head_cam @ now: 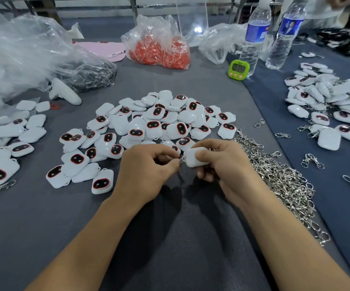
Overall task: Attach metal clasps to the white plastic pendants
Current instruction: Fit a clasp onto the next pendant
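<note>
1. Left hand point(149, 164): fingers curled, thumb and forefinger pinching a small metal clasp point(181, 159), most of it hidden by the fingertips.
2. Right hand point(222, 164): closed round one white pendant point(193, 159), held just above the counter point(170, 227), plain back upward, its edge meeting the clasp.
3. Step in hand, as judged: the clasp was being hooked to the pendant's loop. Whether it had caught could not be told.
4. Central pile of pendants point(159, 122): just beyond the hands, many pieces heaped, some showing the dark red-rimmed face. No clasps were seen on them, so they were judged to be waiting.
5. Heap of clasps point(279, 175): silver, tangled, just beside the right hand and trailing toward the near edge. Supply was ample.
6. Left group of pendants point(8, 143): spread at the counter's left edge. One clasp point(6, 184) showed at a near piece; the others could not be told.
7. Right pile of pendants point(327, 106): well apart on the darker cloth, several with clasps showing, judged finished. Loose clasps point(312, 161) lay near it.
8. Progress, as judged: part-way, with a large share not yet fitted.
9. Other items: green timer point(238, 69), two water bottles point(256, 34), a bag of red parts point(159, 49).
</note>
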A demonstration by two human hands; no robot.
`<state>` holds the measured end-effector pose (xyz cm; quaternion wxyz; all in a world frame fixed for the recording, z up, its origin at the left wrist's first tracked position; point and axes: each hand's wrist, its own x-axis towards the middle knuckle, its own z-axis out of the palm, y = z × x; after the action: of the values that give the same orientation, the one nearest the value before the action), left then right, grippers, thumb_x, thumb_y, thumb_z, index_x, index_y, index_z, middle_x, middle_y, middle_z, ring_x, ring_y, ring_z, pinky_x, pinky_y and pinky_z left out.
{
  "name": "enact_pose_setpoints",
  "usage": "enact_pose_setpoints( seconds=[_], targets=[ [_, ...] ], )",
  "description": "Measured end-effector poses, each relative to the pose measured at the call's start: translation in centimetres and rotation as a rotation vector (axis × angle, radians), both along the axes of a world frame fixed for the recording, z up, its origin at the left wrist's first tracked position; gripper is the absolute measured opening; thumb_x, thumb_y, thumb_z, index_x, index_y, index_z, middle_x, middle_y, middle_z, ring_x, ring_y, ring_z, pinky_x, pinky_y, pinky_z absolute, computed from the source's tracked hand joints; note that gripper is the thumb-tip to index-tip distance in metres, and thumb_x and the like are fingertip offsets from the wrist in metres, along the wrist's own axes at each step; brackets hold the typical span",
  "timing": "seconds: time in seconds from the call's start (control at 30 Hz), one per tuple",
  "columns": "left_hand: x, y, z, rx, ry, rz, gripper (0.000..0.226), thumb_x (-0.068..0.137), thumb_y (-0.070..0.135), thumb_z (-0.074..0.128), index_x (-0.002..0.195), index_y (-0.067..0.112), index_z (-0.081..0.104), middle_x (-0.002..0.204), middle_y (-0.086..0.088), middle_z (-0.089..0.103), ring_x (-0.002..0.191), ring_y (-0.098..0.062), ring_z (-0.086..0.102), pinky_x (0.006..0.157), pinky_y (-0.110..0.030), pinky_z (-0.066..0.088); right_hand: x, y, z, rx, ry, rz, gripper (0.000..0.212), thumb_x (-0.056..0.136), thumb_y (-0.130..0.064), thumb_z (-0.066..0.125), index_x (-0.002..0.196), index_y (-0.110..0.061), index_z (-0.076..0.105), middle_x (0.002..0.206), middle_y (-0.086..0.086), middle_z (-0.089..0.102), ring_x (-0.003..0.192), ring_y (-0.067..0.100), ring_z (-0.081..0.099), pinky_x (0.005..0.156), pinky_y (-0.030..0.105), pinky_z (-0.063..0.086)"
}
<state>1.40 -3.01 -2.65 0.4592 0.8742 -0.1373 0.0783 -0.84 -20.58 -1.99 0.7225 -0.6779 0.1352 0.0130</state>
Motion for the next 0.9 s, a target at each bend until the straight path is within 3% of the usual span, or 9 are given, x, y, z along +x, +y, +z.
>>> enact_pose_setpoints(
  seconds=[0.17, 0.3, 0.47, 0.57, 0.6, 0.7, 0.8, 0.9],
  targets=[
    [0.2, -0.2, 0.5, -0.224, 0.129, -0.095, 0.018, 0.079, 0.017, 0.084, 0.078, 0.034, 0.079, 0.074, 0.015, 0.076, 0.069, 0.001, 0.070, 0.063, -0.008, 0.049, -0.1, -0.2, 0.6, 0.250, 0.081, 0.015, 0.024, 0.094, 0.003, 0.057, 0.081, -0.009, 0.073, 0.065, 0.008, 0.070, 0.040, 0.014, 0.051, 0.037, 0.018, 0.032],
    [0.1, -0.4, 0.5, -0.328, 0.273, -0.164, 0.018, 0.084, 0.014, 0.078, 0.075, 0.029, 0.080, 0.062, 0.004, 0.071, 0.057, -0.002, 0.061, 0.057, -0.013, 0.047, -0.2, -0.4, 0.7, 0.271, 0.083, 0.027, 0.015, 0.093, 0.003, 0.057, 0.093, -0.005, 0.071, 0.065, 0.008, 0.070, 0.040, 0.013, 0.050, 0.039, 0.020, 0.031],
    [0.2, 0.5, 1.0, 0.053, 0.009, -0.174, 0.027, 0.079, 0.023, 0.084, 0.090, 0.045, 0.075, 0.070, 0.020, 0.072, 0.065, 0.000, 0.064, 0.062, -0.011, 0.046, -0.6, 0.0, 0.6, 0.161, -0.038, 0.023, 0.014, 0.091, 0.004, 0.060, 0.092, -0.004, 0.072, 0.065, 0.012, 0.068, 0.041, 0.017, 0.050, 0.037, 0.020, 0.032],
    [-0.2, 0.6, 0.8, 0.288, -0.243, -0.120, 0.015, 0.079, 0.026, 0.084, 0.091, 0.033, 0.079, 0.077, 0.015, 0.072, 0.072, -0.006, 0.063, 0.069, -0.029, 0.051, -0.6, 0.8, 0.3, 0.137, -0.087, 0.009, 0.014, 0.091, 0.007, 0.060, 0.093, 0.000, 0.071, 0.064, 0.013, 0.067, 0.041, 0.018, 0.051, 0.036, 0.020, 0.034],
    [-0.3, 0.5, 0.6, 0.290, -0.273, -0.097, 0.013, 0.078, 0.026, 0.084, 0.090, 0.031, 0.080, 0.078, 0.014, 0.073, 0.072, -0.005, 0.063, 0.070, -0.028, 0.052, -0.6, 0.9, 0.3, 0.160, -0.081, 0.003, 0.015, 0.092, 0.007, 0.059, 0.092, 0.000, 0.071, 0.065, 0.013, 0.068, 0.041, 0.017, 0.051, 0.035, 0.020, 0.035],
    [0.0, 0.3, 0.9, -0.053, 0.005, -0.069, 0.014, 0.078, 0.024, 0.084, 0.082, 0.037, 0.081, 0.074, 0.018, 0.075, 0.070, 0.004, 0.067, 0.065, -0.008, 0.047, -0.4, 0.6, 0.7, 0.297, -0.027, 0.011, 0.016, 0.094, 0.003, 0.057, 0.093, -0.001, 0.072, 0.069, 0.014, 0.070, 0.042, 0.015, 0.052, 0.036, 0.020, 0.034],
    [-0.2, -0.7, 0.8, -0.345, 0.291, -0.152, 0.020, 0.084, 0.012, 0.077, 0.074, 0.028, 0.082, 0.065, 0.003, 0.073, 0.058, -0.002, 0.061, 0.055, -0.011, 0.045, -0.4, 0.3, 0.9, 0.353, 0.005, 0.022, 0.020, 0.094, 0.002, 0.057, 0.088, -0.004, 0.075, 0.069, 0.012, 0.070, 0.042, 0.014, 0.051, 0.039, 0.020, 0.033],
    [-0.3, -1.0, 0.8, -0.426, 0.357, -0.143, 0.021, 0.085, 0.011, 0.075, 0.071, 0.025, 0.082, 0.058, 0.000, 0.068, 0.052, -0.006, 0.055, 0.052, -0.017, 0.043, -0.5, 0.4, 0.8, 0.331, -0.013, 0.001, 0.026, 0.092, 0.002, 0.059, 0.080, -0.010, 0.078, 0.070, 0.010, 0.070, 0.046, 0.014, 0.050, 0.048, 0.025, 0.034]
  ],
)
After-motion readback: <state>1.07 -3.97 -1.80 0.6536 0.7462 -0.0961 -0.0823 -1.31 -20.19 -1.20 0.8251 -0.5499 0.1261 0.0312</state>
